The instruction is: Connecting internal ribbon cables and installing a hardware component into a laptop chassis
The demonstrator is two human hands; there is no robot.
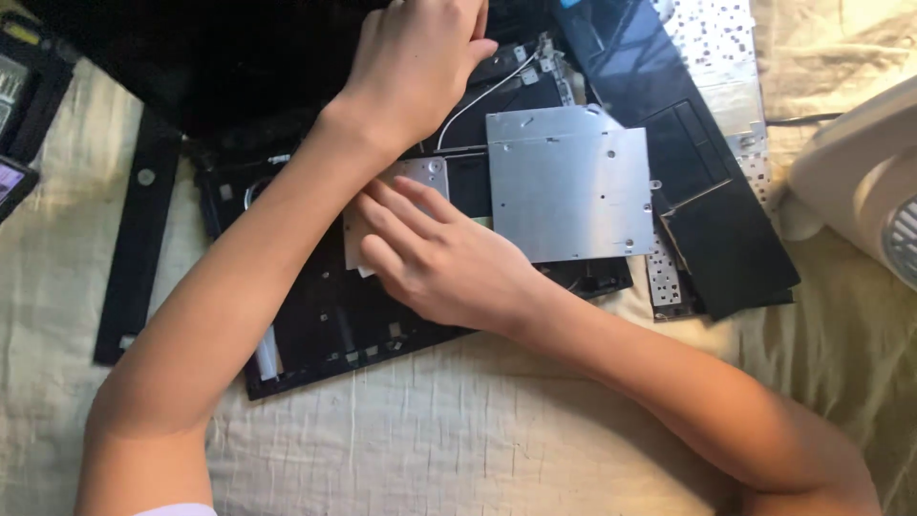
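Observation:
A taken-apart black laptop base [330, 320] lies open on a cream cloth. My left hand [420, 62] reaches to its far edge, fingers curled down onto the dark parts there; what it grips is hidden. My right hand [435, 253] rests flat in the middle of the base, fingertips pressing a small silver hard drive [420, 174] and a pale sheet under it. A large silver optical drive [568, 182] lies just right of that hand. A white cable [478, 96] runs between the two hands.
A detached keyboard panel with black pieces on it [712, 191] lies at the right. A white appliance [864, 182] stands at the right edge. A long black strip [138, 248] lies at the left, with dark devices [19, 105] beyond it.

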